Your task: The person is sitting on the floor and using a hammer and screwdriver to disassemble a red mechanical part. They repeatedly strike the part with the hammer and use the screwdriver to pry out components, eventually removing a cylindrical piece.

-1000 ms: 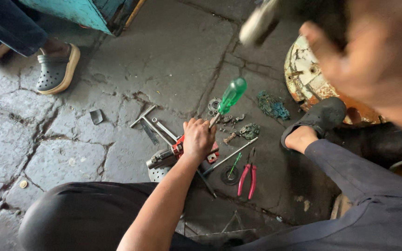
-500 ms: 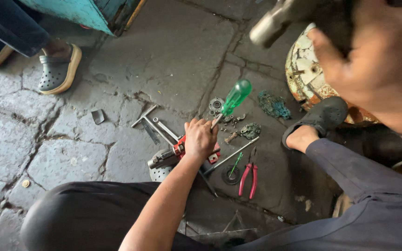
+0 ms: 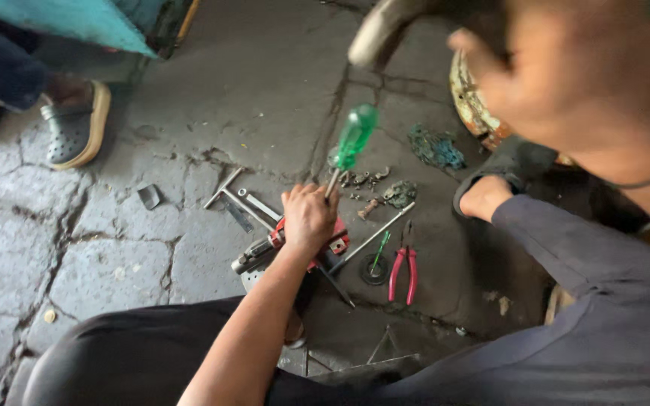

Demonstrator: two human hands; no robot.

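My left hand (image 3: 310, 216) reaches down to a pile of tools on the stone floor and is closed around the shaft of a green-handled screwdriver (image 3: 355, 135), whose handle points up and away. The hand rests over a red and grey metal tool (image 3: 265, 248). My right hand (image 3: 566, 71) is raised close to the camera at the top right, blurred, and grips a pale metal object (image 3: 385, 30) that I cannot identify.
Red-handled pliers (image 3: 404, 272), a long metal rod (image 3: 374, 237), a T-shaped wrench (image 3: 223, 188), small bolts (image 3: 362, 180) and a teal rag (image 3: 434, 146) lie around. A foot in a dark sandal (image 3: 502, 177) is right. Another person's clog (image 3: 73, 124) stands top left.
My right hand has shifted left and fills more of the top right. The left hand stays on the tools, with the screwdriver handle tipped slightly more upright.
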